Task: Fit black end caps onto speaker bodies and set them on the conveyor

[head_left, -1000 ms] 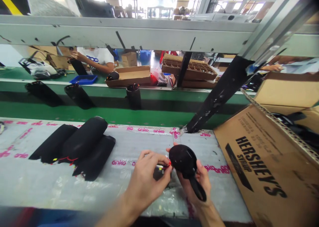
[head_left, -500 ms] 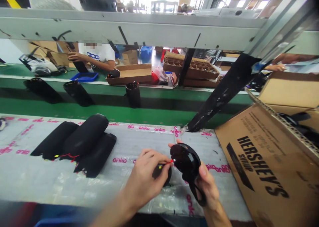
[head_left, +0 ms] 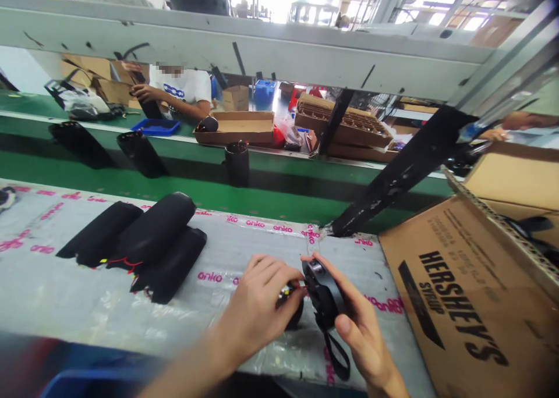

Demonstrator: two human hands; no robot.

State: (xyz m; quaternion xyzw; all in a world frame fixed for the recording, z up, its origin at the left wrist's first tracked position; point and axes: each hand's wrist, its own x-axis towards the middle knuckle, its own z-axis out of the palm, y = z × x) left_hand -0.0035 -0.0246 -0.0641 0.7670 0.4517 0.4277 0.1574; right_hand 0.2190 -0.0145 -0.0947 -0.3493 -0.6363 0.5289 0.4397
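Black oval casing (head_left: 324, 296) sits in the right hand (head_left: 364, 328) just above the table (head_left: 52, 311), with a looped black strap (head_left: 337, 357) hanging below it; that hand is clamped on the casing, its fingers curled behind and its thumb along the side; the left hand (head_left: 255, 305) is bunched with its fingers together against the casing's near edge, though whatever the fingertips pinch is hidden; a dark rounded piece (head_left: 293, 316) shows just below those fingers, and whether it rests on the table or is held, one cannot tell; clear plastic sheeting printed with pink "anko" lettering covers the table; to the left lie 3 black padded sleeves (head_left: 152, 229), piled together, with red wires (head_left: 126, 263) showing at their ends; to the right, an open cardboard box (head_left: 463, 305) printed "HERSHEY'S SYRUP" leans at the table's edge; beyond, a green conveyor belt (head_left: 131, 191) carries 3 black tubes, with 1 upright tube (head_left: 237, 165) nearest the middle; further off, a co-worker in a white T-shirt (head_left: 183, 89) sits behind a blue tray (head_left: 156, 127) and a shallow cardboard tray (head_left: 233, 127).
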